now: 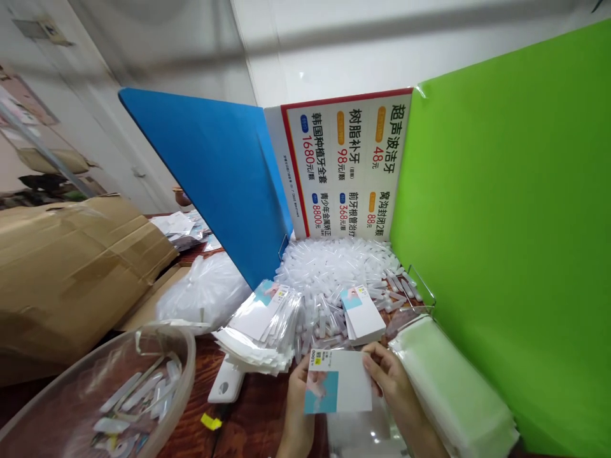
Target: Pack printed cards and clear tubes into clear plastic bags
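Note:
A white printed card (354, 385) with a blue picture and a yellow mark is held up near the front of the table. My left hand (296, 397) grips its left edge, with the fingers partly hidden behind it. At the upper right corner, the thumb and fingers of my right hand (389, 376) pinch the card. Below it lies a clear plastic sleeve (367, 436). Just beyond my hands, a stack of similar cards (365, 318) sits in front of a heap of small translucent white tubes (334, 264). Left of that stack is a fanned pile of cards in clear sleeves (262, 321).
Blue (205, 165) and green (506, 222) panels and a price board (346, 165) surround the heap. To the right lies a stack of clear bags (453, 388). A plastic tub (188, 366), a white bag (205, 289) and a cardboard box (81, 261) stand on the left.

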`<state>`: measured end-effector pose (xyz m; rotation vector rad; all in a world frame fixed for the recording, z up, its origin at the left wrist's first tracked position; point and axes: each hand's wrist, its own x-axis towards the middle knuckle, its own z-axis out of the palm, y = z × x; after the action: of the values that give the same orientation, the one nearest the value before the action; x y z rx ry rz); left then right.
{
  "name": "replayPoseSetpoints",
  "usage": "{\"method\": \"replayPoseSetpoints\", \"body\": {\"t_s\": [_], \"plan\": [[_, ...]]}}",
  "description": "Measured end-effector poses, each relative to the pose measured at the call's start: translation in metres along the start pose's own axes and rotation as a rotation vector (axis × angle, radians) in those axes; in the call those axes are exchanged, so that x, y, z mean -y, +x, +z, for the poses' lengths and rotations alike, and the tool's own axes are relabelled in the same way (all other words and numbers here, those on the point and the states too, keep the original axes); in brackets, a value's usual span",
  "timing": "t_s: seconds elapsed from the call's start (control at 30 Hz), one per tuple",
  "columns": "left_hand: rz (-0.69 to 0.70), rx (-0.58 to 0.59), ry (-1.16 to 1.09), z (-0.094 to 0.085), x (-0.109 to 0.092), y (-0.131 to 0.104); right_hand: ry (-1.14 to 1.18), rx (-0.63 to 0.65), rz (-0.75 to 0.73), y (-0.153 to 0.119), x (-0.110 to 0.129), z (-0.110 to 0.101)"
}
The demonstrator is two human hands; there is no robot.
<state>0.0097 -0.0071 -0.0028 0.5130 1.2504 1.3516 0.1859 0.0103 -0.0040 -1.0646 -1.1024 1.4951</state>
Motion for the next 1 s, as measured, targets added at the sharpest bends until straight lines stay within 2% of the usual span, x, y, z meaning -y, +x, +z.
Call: {"method": "replayPoseSetpoints", "body": {"t_s": [0.1, 0.17, 0.23, 0.27, 0.3, 0.37, 0.47, 0.57, 0.7, 0.83, 0.93, 1.0], "plan": [[0.070, -0.077, 0.038, -0.006, 0.011, 0.011, -0.058, -0.063, -0.050, 0.004, -0.003, -0.003], [0.119, -0.141, 0.056, -0.011, 0.018, 0.017, -0.093, -0.088, -0.084, 0.003, 0.004, -0.005], [0.174, -0.219, 0.090, -0.014, 0.022, 0.020, -0.135, -0.074, -0.122, -0.001, 0.015, -0.007], [0.196, -0.220, 0.130, -0.014, 0.023, 0.020, -0.175, -0.035, -0.141, -0.004, 0.022, -0.007], [0.209, -0.177, 0.182, -0.014, 0.022, 0.018, -0.229, 0.033, -0.154, -0.008, 0.029, -0.008], [0.173, 0.029, 0.269, -0.011, 0.018, 0.011, -0.354, 0.216, -0.172, -0.015, 0.039, -0.007], [-0.013, 0.307, 0.194, -0.004, 0.010, -0.002, -0.493, 0.434, -0.167, -0.023, 0.045, -0.002], [-0.160, 0.433, 0.048, -0.001, 0.000, -0.011, -0.577, 0.503, -0.156, -0.026, 0.043, 0.006], [-0.192, 0.556, 0.048, -0.009, -0.013, -0.014, -0.611, 0.521, -0.199, -0.025, 0.041, 0.013], [-0.161, 0.505, 0.205, -0.018, -0.018, -0.011, -0.553, 0.460, -0.257, -0.024, 0.043, 0.012], [-0.121, 0.328, 0.217, -0.023, -0.015, -0.005, -0.467, 0.368, -0.281, -0.025, 0.041, 0.006], [-0.069, 0.172, 0.138, -0.025, -0.015, -0.002, -0.444, 0.238, -0.277, -0.024, 0.038, -0.003]]}}
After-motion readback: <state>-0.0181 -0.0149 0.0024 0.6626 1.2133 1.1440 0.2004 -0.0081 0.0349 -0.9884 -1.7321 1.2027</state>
